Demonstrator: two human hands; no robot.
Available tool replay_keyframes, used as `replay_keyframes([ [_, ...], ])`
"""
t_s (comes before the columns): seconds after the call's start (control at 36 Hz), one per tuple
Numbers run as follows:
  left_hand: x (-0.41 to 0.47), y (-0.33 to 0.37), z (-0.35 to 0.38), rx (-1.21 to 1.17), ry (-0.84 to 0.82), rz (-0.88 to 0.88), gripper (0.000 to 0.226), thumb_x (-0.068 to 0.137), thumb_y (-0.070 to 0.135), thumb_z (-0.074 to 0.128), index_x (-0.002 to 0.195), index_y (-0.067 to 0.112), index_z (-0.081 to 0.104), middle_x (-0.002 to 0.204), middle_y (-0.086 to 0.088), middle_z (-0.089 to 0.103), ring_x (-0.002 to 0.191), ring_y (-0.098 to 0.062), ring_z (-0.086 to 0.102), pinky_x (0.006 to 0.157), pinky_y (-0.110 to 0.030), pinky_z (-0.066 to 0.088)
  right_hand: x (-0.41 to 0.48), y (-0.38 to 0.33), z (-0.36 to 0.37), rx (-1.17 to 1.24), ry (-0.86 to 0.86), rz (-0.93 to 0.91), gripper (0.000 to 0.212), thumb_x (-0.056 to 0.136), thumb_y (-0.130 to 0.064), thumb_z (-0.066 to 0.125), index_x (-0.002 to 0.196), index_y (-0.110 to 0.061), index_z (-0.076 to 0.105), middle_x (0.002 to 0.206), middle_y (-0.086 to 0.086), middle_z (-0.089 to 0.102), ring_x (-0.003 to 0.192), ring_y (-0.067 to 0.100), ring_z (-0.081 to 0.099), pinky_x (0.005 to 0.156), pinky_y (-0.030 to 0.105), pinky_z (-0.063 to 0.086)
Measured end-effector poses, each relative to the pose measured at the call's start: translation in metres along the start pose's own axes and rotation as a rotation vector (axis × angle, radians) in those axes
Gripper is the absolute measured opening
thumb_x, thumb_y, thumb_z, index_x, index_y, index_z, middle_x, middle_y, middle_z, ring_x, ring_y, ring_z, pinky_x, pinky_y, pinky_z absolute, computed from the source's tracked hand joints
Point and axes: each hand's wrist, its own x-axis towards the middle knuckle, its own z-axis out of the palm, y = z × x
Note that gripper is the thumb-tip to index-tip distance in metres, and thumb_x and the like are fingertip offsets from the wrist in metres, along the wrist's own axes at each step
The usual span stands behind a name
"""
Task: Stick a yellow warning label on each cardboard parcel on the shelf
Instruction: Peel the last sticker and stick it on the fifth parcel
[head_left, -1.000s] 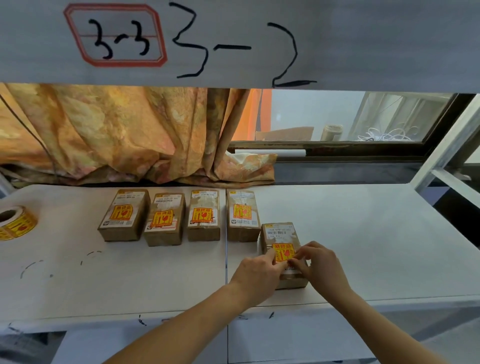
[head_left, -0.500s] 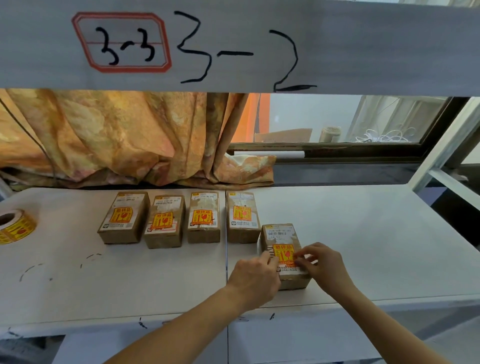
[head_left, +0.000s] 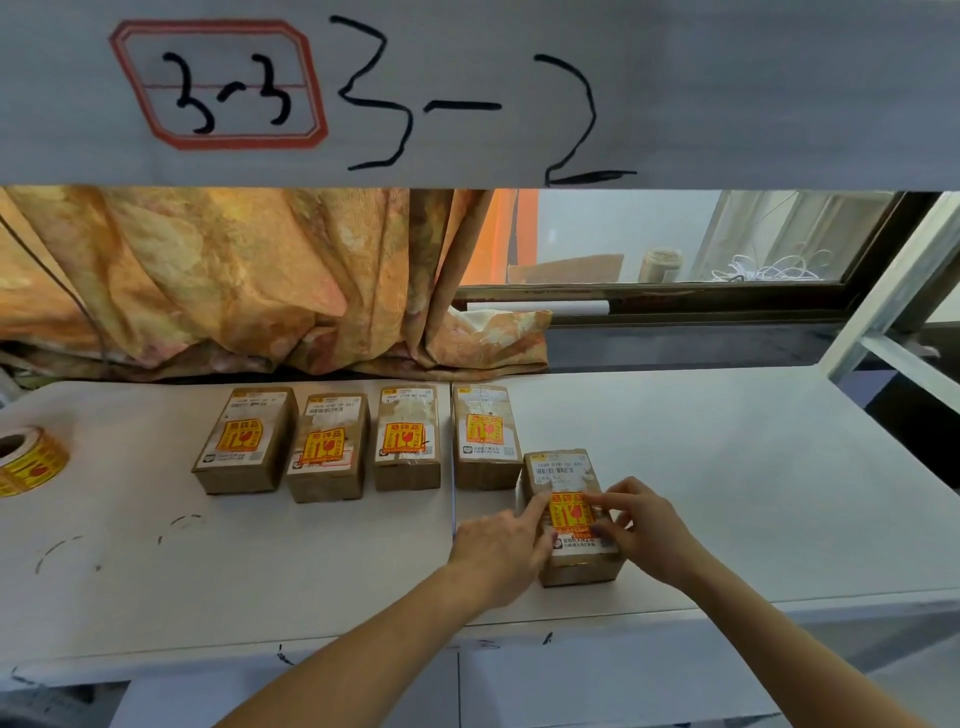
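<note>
- Now both hands press on one parcel (head_left: 571, 514): the left hand (head_left: 501, 553) lays a fingertip on the left edge of its yellow label (head_left: 570, 512), and the right hand (head_left: 647, 535) pinches the label's right side.
- That parcel sits near the front edge of the white shelf (head_left: 727, 467).
- Behind it, four labelled parcels (head_left: 358, 447) stand in a row.
- Far left lies a label roll (head_left: 28, 460).

I read "3-3" handwritten inside a red-bordered sticker (head_left: 218, 85) on the upper shelf edge (head_left: 779, 78), and "3-2" in big black marker right beside it. Yellow warning labels carry red "易碎品": clearest on the leftmost parcel (head_left: 244, 441) and the front parcel (head_left: 571, 519). Shipping-label print on the parcels is too small for me to read. Label roll (head_left: 28, 462): text unreadable.
</note>
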Motion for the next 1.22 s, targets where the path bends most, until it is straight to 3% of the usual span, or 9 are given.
replay_keyframes([
  [0.11, 0.000, 0.005, -0.008, 0.038, -0.052, -0.012, 0.052, 0.097, 0.050, 0.025, 0.143, 0.033, 0.007, 0.100, -0.009, 0.062, 0.085, -0.027, 0.059, 0.075, -0.043, 0.049, -0.001, -0.004, -0.001, -0.022, 0.001, -0.007, 0.040, 0.085, -0.025, 0.064, 0.125, -0.022, 0.058, 0.102, -0.004, 0.049, 0.075, 0.009, 0.056, 0.061, 0.008, 0.046],
  [0.25, -0.008, 0.025, -0.019, 0.157, -0.112, 0.083, 0.061, 0.093, 0.051, 0.040, 0.141, 0.019, 0.019, 0.106, -0.013, 0.062, 0.090, -0.030, 0.060, 0.075, -0.043, 0.048, -0.007, -0.016, -0.006, -0.147, -0.120, -0.076, 0.061, 0.071, -0.051, 0.070, 0.123, -0.023, 0.055, 0.115, -0.003, 0.044, 0.094, 0.011, 0.053, 0.087, 0.022, 0.047],
  [0.36, -0.013, 0.030, -0.022, 0.249, -0.128, 0.147, 0.039, 0.094, 0.033, 0.047, 0.126, 0.013, 0.038, 0.104, -0.015, 0.063, 0.086, -0.033, 0.061, 0.065, -0.039, 0.042, -0.007, -0.020, -0.009, -0.288, -0.178, -0.094, 0.075, 0.066, -0.049, 0.076, 0.130, -0.022, 0.047, 0.126, -0.002, 0.039, 0.105, 0.016, 0.053, 0.095, 0.024, 0.045],
  [0.42, -0.011, 0.028, -0.022, 0.274, -0.106, 0.140, 0.035, 0.095, 0.020, 0.045, 0.128, 0.014, 0.036, 0.100, -0.017, 0.064, 0.082, -0.034, 0.062, 0.060, -0.037, 0.038, -0.005, -0.019, -0.007, -0.287, -0.150, -0.090, 0.074, 0.068, -0.045, 0.076, 0.132, -0.022, 0.045, 0.127, -0.002, 0.038, 0.106, 0.016, 0.053, 0.094, 0.025, 0.047],
  [0.53, -0.003, 0.022, -0.026, 0.306, -0.087, 0.125, 0.053, 0.095, 0.009, 0.041, 0.144, 0.018, 0.021, 0.100, -0.020, 0.063, 0.082, -0.037, 0.062, 0.060, -0.038, 0.037, 0.004, -0.017, 0.000, -0.282, -0.065, -0.087, 0.069, 0.071, -0.042, 0.074, 0.130, -0.020, 0.046, 0.127, -0.001, 0.039, 0.106, 0.017, 0.053, 0.090, 0.028, 0.050],
  [0.86, 0.057, -0.002, -0.029, 0.280, -0.057, -0.020, 0.061, 0.095, 0.005, 0.036, 0.149, 0.023, 0.014, 0.112, -0.021, 0.063, 0.097, -0.040, 0.062, 0.077, -0.045, 0.049, 0.065, -0.025, 0.010, -0.291, 0.062, -0.006, 0.050, 0.079, -0.031, 0.068, 0.123, -0.013, 0.051, 0.125, 0.008, 0.045, 0.107, 0.027, 0.052, 0.090, 0.034, 0.046],
  [1.22, 0.066, -0.010, -0.027, 0.234, -0.092, -0.056, 0.064, 0.096, 0.008, 0.038, 0.149, 0.026, 0.007, 0.110, -0.020, 0.062, 0.094, -0.037, 0.062, 0.075, -0.045, 0.050, 0.077, -0.026, 0.010, -0.279, 0.061, 0.025, 0.049, 0.079, -0.028, 0.068, 0.121, -0.012, 0.051, 0.125, 0.008, 0.045, 0.105, 0.026, 0.052, 0.086, 0.037, 0.051],
])
